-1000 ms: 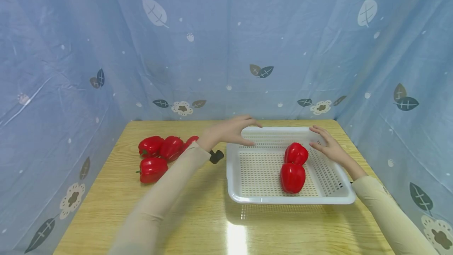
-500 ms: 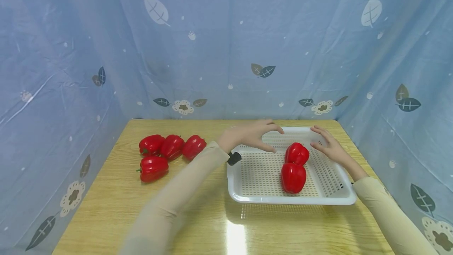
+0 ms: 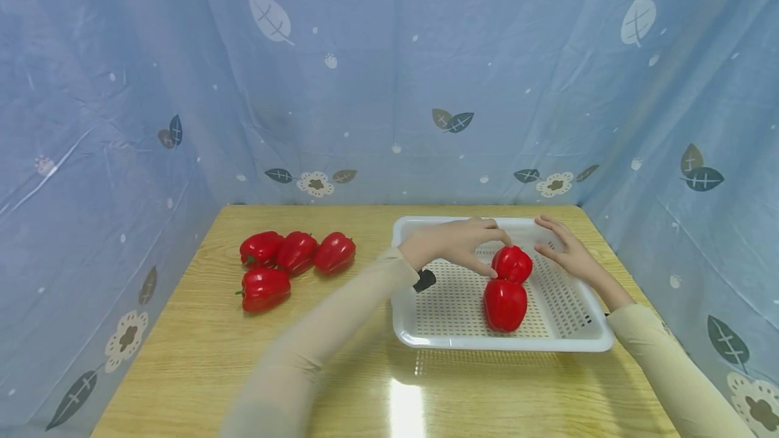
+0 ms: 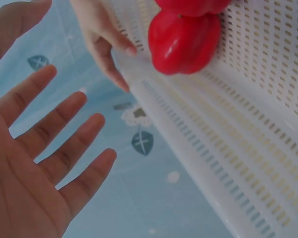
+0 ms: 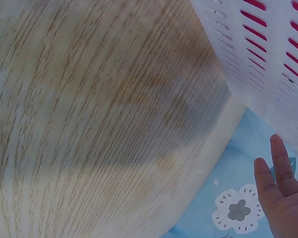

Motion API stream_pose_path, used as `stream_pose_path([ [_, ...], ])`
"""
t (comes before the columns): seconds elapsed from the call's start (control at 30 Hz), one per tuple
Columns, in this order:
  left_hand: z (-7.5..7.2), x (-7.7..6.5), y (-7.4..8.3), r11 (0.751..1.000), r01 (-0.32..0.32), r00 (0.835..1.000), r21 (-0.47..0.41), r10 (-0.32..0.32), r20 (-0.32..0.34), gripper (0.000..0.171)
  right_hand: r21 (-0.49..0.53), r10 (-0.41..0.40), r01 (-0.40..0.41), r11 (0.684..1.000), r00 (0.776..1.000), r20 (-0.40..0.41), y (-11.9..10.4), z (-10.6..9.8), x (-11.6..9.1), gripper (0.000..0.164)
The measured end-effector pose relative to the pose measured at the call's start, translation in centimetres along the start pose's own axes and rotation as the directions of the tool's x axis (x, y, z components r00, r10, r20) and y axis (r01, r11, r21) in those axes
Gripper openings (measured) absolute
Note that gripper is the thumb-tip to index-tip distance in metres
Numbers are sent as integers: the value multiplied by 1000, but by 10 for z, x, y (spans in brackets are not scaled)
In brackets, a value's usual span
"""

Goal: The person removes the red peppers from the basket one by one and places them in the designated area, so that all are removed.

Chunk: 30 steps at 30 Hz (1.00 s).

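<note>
Two red bell peppers lie in a white perforated plastic basket [image 3: 505, 343]: a far one [image 3: 512, 265] and a nearer one [image 3: 506, 305], touching each other. My left hand [image 3: 459, 244] reaches over the basket, fingers spread, just left of the far pepper. The left wrist view shows its palm side [image 4: 35, 153] with nothing held and a gap to the pepper [image 4: 184, 42]. At the basket's far right corner my right hand [image 3: 572, 257] has its thumb and fingers extended by the rim; whether it touches is unclear. Its fingers [image 5: 283, 171] look straight in the right wrist view.
Several more red bell peppers, among them one [image 3: 335, 253] nearest the basket, lie grouped on the left of the wooden table [image 3: 341, 370]. Blue patterned curtains [image 3: 365, 86] hang behind the table and along both sides.
My left hand has moved right, from the basket's left rim to beside the far pepper. My right hand, the basket and the peppers have stayed in place.
</note>
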<state>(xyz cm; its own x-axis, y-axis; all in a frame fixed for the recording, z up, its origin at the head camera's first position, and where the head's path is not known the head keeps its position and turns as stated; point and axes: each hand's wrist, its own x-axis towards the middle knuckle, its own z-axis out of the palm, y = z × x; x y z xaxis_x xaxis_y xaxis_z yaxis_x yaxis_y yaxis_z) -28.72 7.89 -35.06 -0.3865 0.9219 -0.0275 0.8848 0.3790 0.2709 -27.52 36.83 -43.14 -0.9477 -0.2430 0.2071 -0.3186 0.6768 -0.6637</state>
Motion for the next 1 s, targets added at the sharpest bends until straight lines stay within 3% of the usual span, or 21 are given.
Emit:
stream_pose_path([
  [0.2,6,10,11,1000,-3,999,20,2,50,61,-22,3,-3,1000,1000,6,20,2,3,63],
  [0.6,30,30,25,1000,-3,983,12,0,185,69,-8,-20,20,1000,1000,12,18,0,1,63],
  [0.73,36,33,29,1000,14,975,12,-16,222,71,-18,-8,9,1000,1000,7,11,0,0,62],
  [1.0,51,37,32,996,87,962,17,-89,260,71,-13,-21,21,1000,1000,8,-23,-2,-6,59],
])
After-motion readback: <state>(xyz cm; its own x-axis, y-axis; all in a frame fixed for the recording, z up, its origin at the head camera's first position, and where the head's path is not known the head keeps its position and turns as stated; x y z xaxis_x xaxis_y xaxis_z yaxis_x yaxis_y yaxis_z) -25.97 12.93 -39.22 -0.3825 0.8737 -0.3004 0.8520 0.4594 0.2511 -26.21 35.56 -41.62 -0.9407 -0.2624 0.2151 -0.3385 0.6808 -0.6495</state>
